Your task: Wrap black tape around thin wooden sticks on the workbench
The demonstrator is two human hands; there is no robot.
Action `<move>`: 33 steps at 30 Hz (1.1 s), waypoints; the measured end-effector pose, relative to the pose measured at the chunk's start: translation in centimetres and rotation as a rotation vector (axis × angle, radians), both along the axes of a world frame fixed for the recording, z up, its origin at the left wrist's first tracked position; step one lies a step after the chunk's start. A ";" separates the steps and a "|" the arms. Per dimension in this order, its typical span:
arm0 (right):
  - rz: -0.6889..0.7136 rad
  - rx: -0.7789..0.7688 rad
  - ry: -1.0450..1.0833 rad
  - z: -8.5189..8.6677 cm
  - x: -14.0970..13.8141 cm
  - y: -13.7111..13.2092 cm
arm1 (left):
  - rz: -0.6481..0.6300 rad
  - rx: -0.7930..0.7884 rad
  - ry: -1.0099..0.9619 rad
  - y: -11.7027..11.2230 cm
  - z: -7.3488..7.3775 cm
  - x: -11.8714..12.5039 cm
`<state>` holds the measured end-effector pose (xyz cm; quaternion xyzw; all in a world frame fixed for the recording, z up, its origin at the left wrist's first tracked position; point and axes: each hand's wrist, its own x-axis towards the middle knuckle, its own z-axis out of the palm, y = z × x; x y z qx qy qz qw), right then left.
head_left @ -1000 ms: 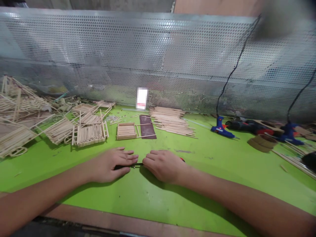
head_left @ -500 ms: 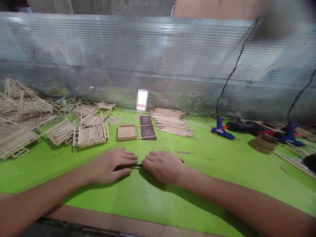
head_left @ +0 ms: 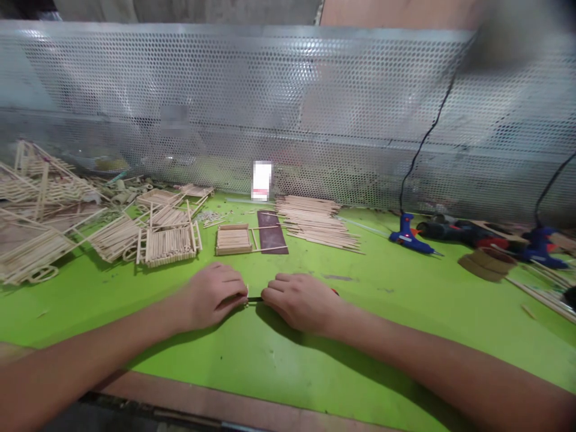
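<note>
My right hand [head_left: 300, 303] is wrapped round a thin black tool [head_left: 255, 299], possibly a knife; its dark narrow end points left and a bit of red shows behind the hand. My left hand [head_left: 218, 298] faces it, thumb and fingers pinched together at the tool's tip. Pale bits of a thin wooden stick [head_left: 248, 304] show at those left fingertips; most of it is hidden. Just beyond the hands, a small frame of sticks [head_left: 233, 240] lies with two long sticks reaching over a dark brown sheet [head_left: 272, 233].
A pile of loose sticks [head_left: 315, 222] lies behind. Several stick-built pieces [head_left: 168, 246] crowd the left side. At right are a blue glue gun [head_left: 411, 234], another blue glue gun [head_left: 543, 247] and a brown ring [head_left: 486, 264]. A perforated metal screen [head_left: 288, 90] closes the back.
My left hand's fingers have gone from spread and flat to pinched together at the tool's tip. My right hand keeps its grip in nearly the same place. The view has shifted slightly.
</note>
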<state>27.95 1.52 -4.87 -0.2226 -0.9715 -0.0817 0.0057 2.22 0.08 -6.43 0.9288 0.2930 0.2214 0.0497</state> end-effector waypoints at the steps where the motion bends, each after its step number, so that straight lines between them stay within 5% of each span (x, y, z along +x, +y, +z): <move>1: 0.002 -0.002 0.001 0.0 0.0 0.0 | -0.003 0.017 0.019 -0.1 0.1 0.0; 10: 0.023 0.001 -0.003 0.0 -0.1 0.4 | 0.000 0.173 0.191 -0.2 0.4 0.5; 28: 0.085 0.001 -0.017 -0.1 -0.8 1.0 | -0.083 0.048 0.179 0.6 0.7 -0.2; 33: 0.068 0.018 -0.026 -0.2 -0.8 1.0 | -0.019 0.047 0.161 0.3 0.3 -0.3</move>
